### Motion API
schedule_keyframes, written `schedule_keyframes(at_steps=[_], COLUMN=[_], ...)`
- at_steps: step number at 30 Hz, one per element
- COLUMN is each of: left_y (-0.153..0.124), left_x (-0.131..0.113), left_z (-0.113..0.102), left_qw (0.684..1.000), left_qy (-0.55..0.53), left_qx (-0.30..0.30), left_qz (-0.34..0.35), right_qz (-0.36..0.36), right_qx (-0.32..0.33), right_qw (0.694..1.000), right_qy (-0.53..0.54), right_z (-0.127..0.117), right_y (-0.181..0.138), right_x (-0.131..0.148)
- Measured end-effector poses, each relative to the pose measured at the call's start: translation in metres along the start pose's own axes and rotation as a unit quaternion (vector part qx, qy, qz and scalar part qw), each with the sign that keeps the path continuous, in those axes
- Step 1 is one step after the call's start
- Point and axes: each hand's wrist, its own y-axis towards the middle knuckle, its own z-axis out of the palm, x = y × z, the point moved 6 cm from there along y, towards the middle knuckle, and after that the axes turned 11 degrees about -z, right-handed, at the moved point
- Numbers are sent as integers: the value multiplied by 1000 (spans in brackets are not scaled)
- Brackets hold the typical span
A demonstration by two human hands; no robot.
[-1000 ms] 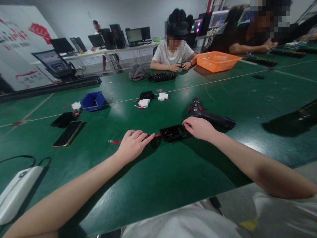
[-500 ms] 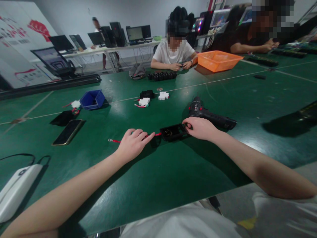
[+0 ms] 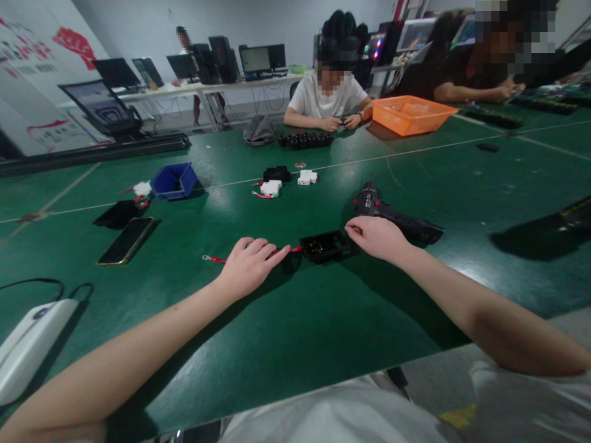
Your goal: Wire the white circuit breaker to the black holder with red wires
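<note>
A small open black plastic case [image 3: 325, 252] lies on the green table, with brass-coloured metal bits inside. From its left end runs a red wire [image 3: 213, 259] tipped with a metal ring terminal. My left hand [image 3: 247, 266] is closed over this wire, its index finger stretched along it towards the case; the thumb is hidden. Just off the case's right end, my right hand [image 3: 378, 239] has its fingertips pressed together. Whatever they may pinch is too small to see. Behind that hand a black cordless drill [image 3: 388, 212] lies on its side.
White modules [image 3: 271, 187] and a black one [image 3: 276, 173] lie beyond the case. Leftward are a blue bin [image 3: 173, 181], a phone [image 3: 127, 241] and a white device [image 3: 34, 344] with a cable. Across the table, a co-worker [image 3: 325, 101] sits beside an orange basket [image 3: 410, 117].
My right hand has come slightly away from the case's right end, fingertips still together. The left hand stays on the red wire. The view has shifted a little.
</note>
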Motion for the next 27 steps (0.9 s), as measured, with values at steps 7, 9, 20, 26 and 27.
schedule_keyframes(at_steps=[7,9,20,26,27], left_y=[0,0,1,1,1], left_x=[0,0,0,0,0], left_z=[-1,0,-2,-2,-2], left_qw=[1000,1000,1000,1000,1000], left_qy=[-5,-5,-17,-18,-13], left_qx=[-1,-2,2,1,0], left_qz=[-1,0,-4,-3,-1], right_qz=[59,65,49,14,5], right_qx=[-108,-110,-78,-6,6], right_qw=[979,981,992,998,999], right_qy=[159,148,89,59,51], right_z=[-9,-9,-3,6,8], right_y=[-3,-3,-2,-1,-1], right_x=[-9,-10,-10,-6,-4])
